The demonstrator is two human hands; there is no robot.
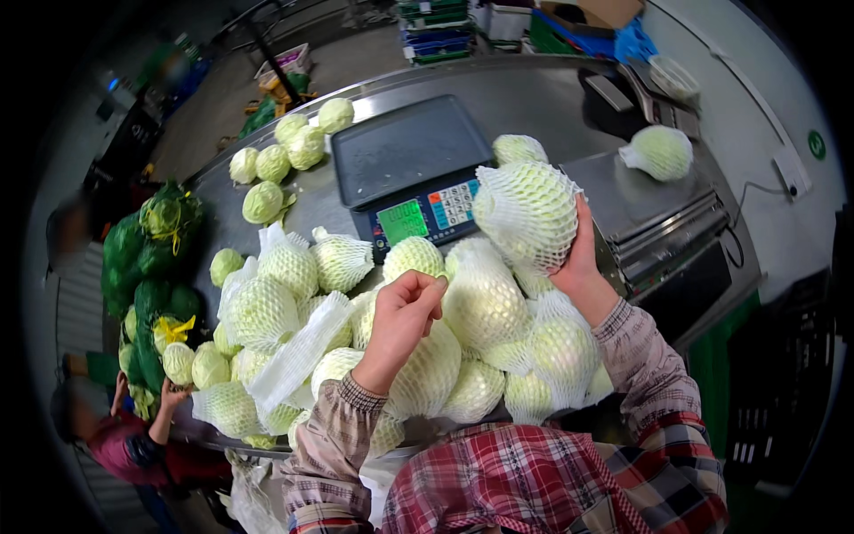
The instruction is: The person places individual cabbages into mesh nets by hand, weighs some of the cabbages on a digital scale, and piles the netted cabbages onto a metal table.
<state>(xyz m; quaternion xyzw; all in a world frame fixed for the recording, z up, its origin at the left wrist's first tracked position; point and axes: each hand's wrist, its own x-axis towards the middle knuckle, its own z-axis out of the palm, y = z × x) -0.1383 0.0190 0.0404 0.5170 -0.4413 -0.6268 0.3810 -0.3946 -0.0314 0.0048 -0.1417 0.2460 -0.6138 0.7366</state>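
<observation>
My right hand [582, 260] grips a cabbage in a white foam net [527, 216], raised at the right of the scale [405, 142]. Its fingers are mostly hidden behind the net. My left hand [405, 319] is closed in a pinch above the pile, with a tiny greenish bit at its fingertips that I cannot make out. Below both hands lie several netted cabbages [485, 307], heaped on the steel table [556, 98]. A flat white foam sleeve [301, 351] rests across the heap. The scale has a dark tray and a lit green display.
Bare cabbages [305, 148] sit left of the scale. One netted cabbage [660, 153] lies far right by a sealing machine [667, 227]. Green net sacks [147, 245] stand at the left edge, where another person's hand [171, 398] touches a cabbage. Stacked crates [436, 31] stand behind the table.
</observation>
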